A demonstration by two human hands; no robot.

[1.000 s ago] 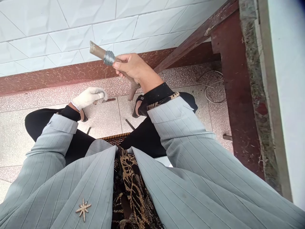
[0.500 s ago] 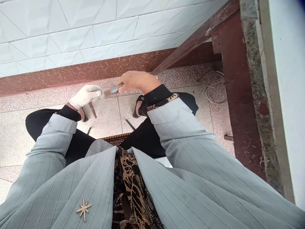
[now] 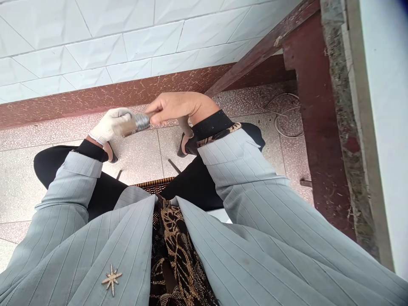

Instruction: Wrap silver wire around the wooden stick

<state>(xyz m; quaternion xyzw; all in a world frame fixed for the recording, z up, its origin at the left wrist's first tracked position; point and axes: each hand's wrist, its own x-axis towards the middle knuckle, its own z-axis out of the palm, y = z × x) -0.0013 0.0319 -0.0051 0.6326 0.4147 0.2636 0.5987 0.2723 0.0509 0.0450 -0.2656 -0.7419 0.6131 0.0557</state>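
Observation:
My right hand (image 3: pixel 174 108), bare, is closed round a brown wooden stick (image 3: pixel 185 126) whose bent lower end shows beneath my wrist. Silvery wire (image 3: pixel 142 121) is wound in a thick band round the stick just ahead of my fingers. The stick's blurred front end (image 3: pixel 125 127) reaches left across my left hand; whether it touches is unclear. My left hand (image 3: pixel 106 125) wears a white knitted glove, and its fingers are curled closed. What they grip is hidden behind the stick's end.
Ahead stands a white tiled wall (image 3: pixel 95 51) with a reddish-brown skirting band (image 3: pixel 105 100). A dark red wooden frame (image 3: pixel 318 127) with a slanting brace rises on the right, near a loop of pale cable (image 3: pixel 288 135) on the tiled floor. A woven seat edge (image 3: pixel 156 183) shows between my knees.
My right hand has come down with the wire-wound stick, swinging its front end to my gloved left hand. A thin brown strip at my left hand, seen earlier, is now out of sight.

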